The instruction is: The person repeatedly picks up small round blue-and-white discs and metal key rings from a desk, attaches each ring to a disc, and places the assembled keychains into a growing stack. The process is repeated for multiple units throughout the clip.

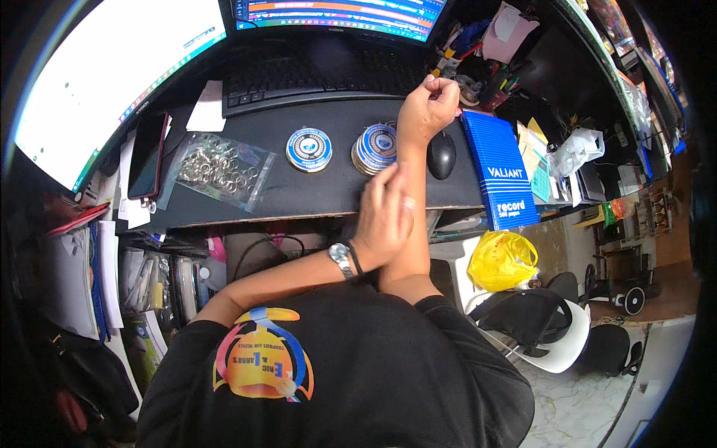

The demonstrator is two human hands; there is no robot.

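Note:
My right forearm rises over the desk edge, and my right hand is curled into a fist near the keyboard, with nothing showing in it. Across that forearm lies my left hand, fingers stretched out and a little blurred, touching the skin. A silver watch and a dark band circle the left wrist. Just beyond the left fingertips is a stack of round blue-and-white badges. One more round badge lies left of it. Further left, a clear plastic bag holds many metal rings. A black mouse sits right of my right wrist.
A black keyboard stands before a lit monitor; another screen is at left. A phone lies beside the bag of rings. A blue record book lies at right, above a yellow plastic bag near a white chair.

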